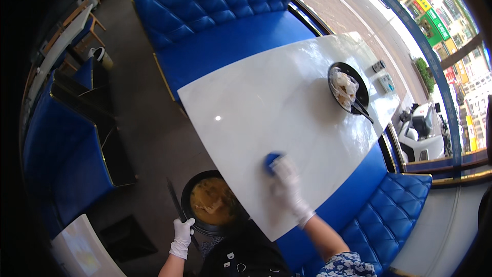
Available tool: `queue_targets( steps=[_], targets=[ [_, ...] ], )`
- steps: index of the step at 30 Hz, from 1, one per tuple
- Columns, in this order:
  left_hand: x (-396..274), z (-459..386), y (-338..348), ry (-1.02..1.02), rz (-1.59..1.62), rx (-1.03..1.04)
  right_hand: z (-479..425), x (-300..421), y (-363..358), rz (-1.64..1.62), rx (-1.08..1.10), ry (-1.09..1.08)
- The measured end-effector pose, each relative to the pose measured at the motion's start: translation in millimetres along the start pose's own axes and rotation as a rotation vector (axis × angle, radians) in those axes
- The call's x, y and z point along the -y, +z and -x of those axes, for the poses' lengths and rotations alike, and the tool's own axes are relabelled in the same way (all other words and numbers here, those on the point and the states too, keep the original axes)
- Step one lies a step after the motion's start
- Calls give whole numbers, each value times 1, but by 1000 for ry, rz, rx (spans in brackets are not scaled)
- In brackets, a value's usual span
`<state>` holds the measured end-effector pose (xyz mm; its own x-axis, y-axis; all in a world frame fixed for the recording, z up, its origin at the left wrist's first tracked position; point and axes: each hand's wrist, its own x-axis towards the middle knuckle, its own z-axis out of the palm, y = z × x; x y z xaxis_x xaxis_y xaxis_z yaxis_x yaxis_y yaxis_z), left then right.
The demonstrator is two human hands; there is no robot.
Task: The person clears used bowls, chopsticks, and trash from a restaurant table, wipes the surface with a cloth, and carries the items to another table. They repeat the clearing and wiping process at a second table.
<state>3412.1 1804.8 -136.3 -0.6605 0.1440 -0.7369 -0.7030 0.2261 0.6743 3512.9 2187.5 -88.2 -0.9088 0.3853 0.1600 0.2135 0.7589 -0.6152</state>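
Note:
My left hand (182,235), in a white glove, grips the rim of a black bowl (187,202) beside the table's near left edge. Yellowish-brown broth with scraps (213,200) fills much of it. Dark chopsticks (175,197) are pinned against the bowl by the same hand. My gloved right hand (286,173) presses a blue cloth (273,161) onto the white marble-look tabletop (250,123); both are slightly blurred. Farther back on the table stands a second black bowl (363,92) with crumpled clear plastic and food scraps (343,84) inside and a black spoon (363,111) leaning out.
Blue tufted benches (215,0) (388,204) flank the table. Near the window side stand a small patterned container (378,66) and a tissue box (386,83). More blue seating (73,154) lines the left across a dark floor (153,130). A white motor scooter (421,134) is parked outside the glass.

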Motion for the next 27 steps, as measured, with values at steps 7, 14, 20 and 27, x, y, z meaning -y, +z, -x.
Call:
queue_targets(
  steps=[7,14,20,27],
  targets=[
    [-1,1,12,-26,11,32,73,79,1,-223,204,-43],
    [-4,-6,16,-34,-50,105,46,-174,-169,59,-450,573],
    [-4,-6,6,-22,-52,61,57,-150,-109,259,-338,302],
    [-7,-2,-8,-38,-4,51,127,47,-22,67,177,39]
  ],
)
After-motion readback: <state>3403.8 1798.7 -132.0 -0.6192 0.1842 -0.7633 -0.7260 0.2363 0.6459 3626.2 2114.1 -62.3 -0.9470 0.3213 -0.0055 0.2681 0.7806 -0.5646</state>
